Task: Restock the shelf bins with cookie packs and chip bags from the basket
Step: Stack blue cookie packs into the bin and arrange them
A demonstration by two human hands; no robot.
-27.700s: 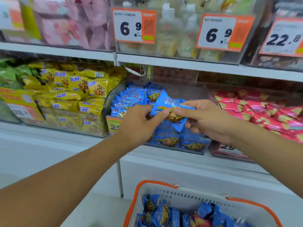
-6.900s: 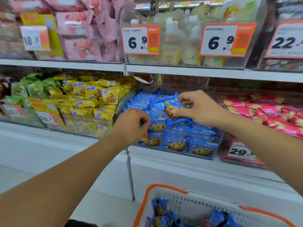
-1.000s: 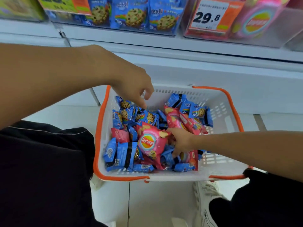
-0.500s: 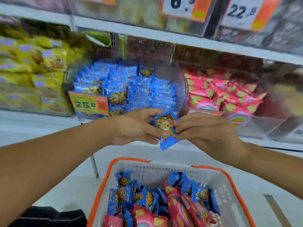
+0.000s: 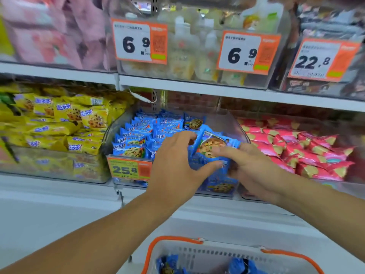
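Both hands meet at the clear plastic shelf bin (image 5: 240,133) of blue packs; the left hand (image 5: 175,165) and right hand (image 5: 250,171) together hold one blue foil cookie pack printed with a chocolate-chip cookie (image 5: 212,147) just above the bin's front right part. The left hand's fingers are spread, thumb under the pack's lower edge and fingertips at its top left corner; the right hand's forefinger lies across the printed face, its other fingers curled behind. The pack stands tilted, its long axis running up and to the left, its face towards the camera (the stacked packs lie immediately behind and below it); judged from this, the placing needs only a short push forward and down. The white plastic basket with orange rim (image 5: 173,239) sits below, blue packs inside it.
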